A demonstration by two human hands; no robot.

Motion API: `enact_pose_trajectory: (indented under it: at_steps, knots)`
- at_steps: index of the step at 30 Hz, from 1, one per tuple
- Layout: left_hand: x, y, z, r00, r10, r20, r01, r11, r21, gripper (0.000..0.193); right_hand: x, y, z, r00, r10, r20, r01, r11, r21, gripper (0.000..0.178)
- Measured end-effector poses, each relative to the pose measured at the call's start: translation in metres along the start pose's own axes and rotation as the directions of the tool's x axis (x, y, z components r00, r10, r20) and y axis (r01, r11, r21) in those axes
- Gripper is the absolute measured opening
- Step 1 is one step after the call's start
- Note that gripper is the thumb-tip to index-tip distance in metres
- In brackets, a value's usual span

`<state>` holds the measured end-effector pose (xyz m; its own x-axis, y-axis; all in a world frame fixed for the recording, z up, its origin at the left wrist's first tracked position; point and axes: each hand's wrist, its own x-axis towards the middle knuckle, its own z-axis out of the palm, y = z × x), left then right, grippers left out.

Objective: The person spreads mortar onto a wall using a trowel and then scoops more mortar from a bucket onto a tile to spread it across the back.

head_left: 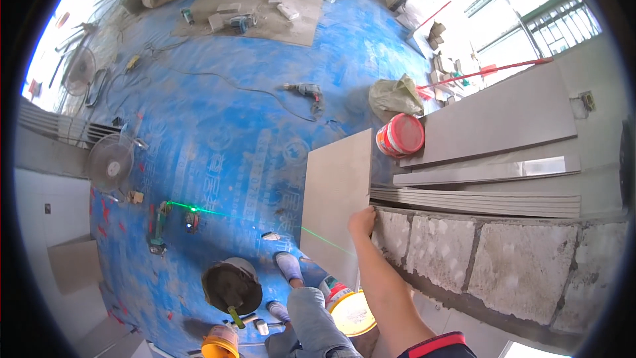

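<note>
My right hand [362, 221] is closed at the right edge of a large beige tile [336, 189], beside the end of a block wall [437, 244]. Its fingertips are partly hidden. The tile stands steeply against the wall's end, and a green laser line crosses its lower part. My left hand is out of view. Near my feet stand a black bucket of grey mortar [232, 285] with a green-handled tool in it, and a yellow-rimmed bucket [353, 311].
Long grey tiles [497, 119] lean at the right, by a red-lidded bucket [404, 134]. On the blue-covered floor lie a corded drill [308, 96], a laser level [192, 221] and a green power tool [159, 229]. A fan [111, 164] stands at the left; another yellow bucket [220, 343] sits low.
</note>
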<state>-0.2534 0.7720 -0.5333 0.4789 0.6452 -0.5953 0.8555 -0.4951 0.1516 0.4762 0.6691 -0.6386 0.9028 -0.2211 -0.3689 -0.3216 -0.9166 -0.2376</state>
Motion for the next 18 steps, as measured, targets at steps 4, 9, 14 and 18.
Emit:
enact_pose_trajectory:
  at_steps: [4,9,14,18]
  knots:
    - [0.132,0.168,-0.074,0.998,-0.058,0.021,0.061,0.884,-0.463,0.031,0.013,0.036,-0.014,0.998,-0.06,-0.034,0.062,0.997,0.043,0.028]
    - [0.159,0.277,-0.103,0.977,0.191,-0.094,-0.201,0.688,-0.697,0.021,0.005,0.015,-0.021,0.993,-0.046,0.105,0.046,0.999,0.0,0.039]
    - [0.113,0.281,-0.11,0.911,0.009,0.413,0.254,0.777,-0.577,0.029,0.034,0.004,-0.031,0.928,-0.097,0.361,0.148,0.982,-0.115,0.045]
    - [0.074,0.193,-0.08,0.94,-0.174,0.294,0.319,0.76,-0.567,0.024,0.035,0.001,-0.021,0.834,-0.193,0.516,0.258,0.965,-0.055,0.041]
